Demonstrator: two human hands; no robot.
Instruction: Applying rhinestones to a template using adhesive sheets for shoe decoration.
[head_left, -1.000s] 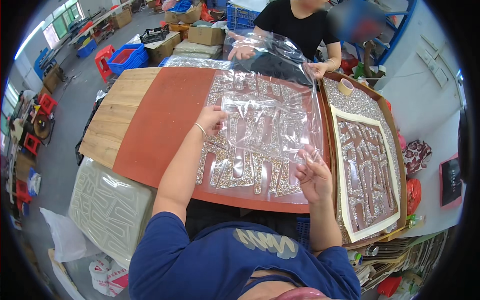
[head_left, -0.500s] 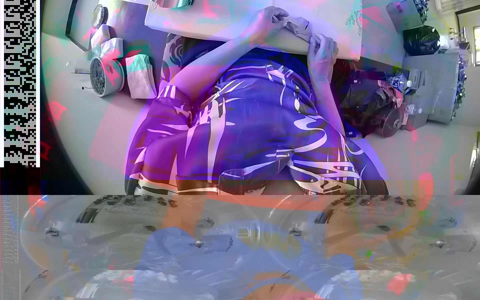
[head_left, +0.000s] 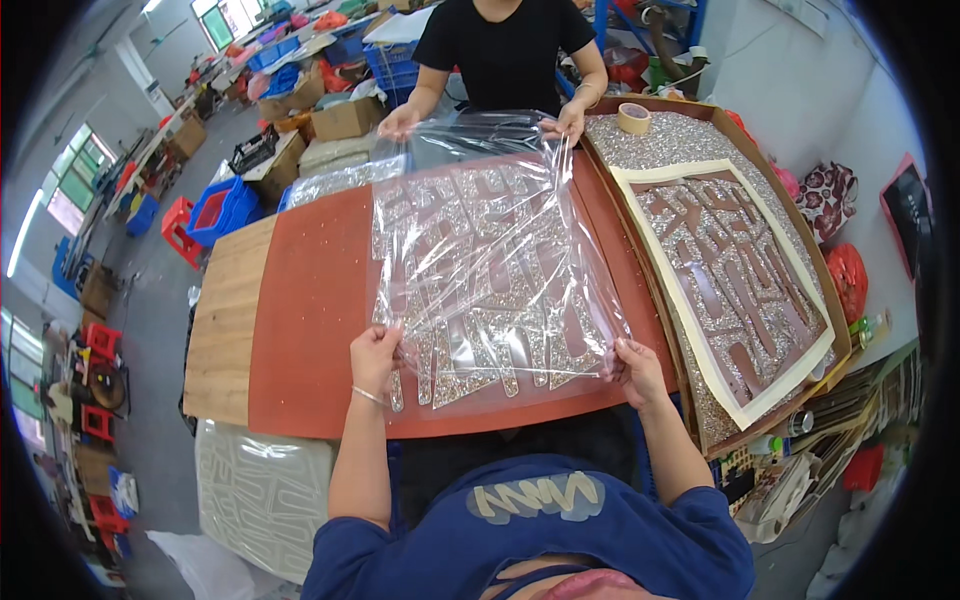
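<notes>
A sheet of clear plastic film (head_left: 480,275) is stretched between me and a co-worker standing opposite. My left hand (head_left: 375,358) pinches its near left corner, and my right hand (head_left: 638,372) grips the near right corner. The co-worker's hands (head_left: 565,122) hold the far edge. Under the film lie glittery stone-covered pieces (head_left: 465,388) of odd shapes, set out in a pattern on a red-brown mat (head_left: 310,300). Through the film they show with bright reflections. Whether the film touches them all over, I cannot tell.
At the right, a shallow tray of loose glittery stones (head_left: 655,150) holds a cream-bordered stencil frame (head_left: 720,395) and a tape roll (head_left: 634,118). A wooden board (head_left: 228,320) extends left of the mat. Below it sits a plastic-covered stack (head_left: 265,490). Blue bins (head_left: 222,212) stand farther left.
The earlier picture is garbled and seems to show another place, with both hands close together at a pale surface. Now my hands are apart, holding the film; no movement between can be traced.
</notes>
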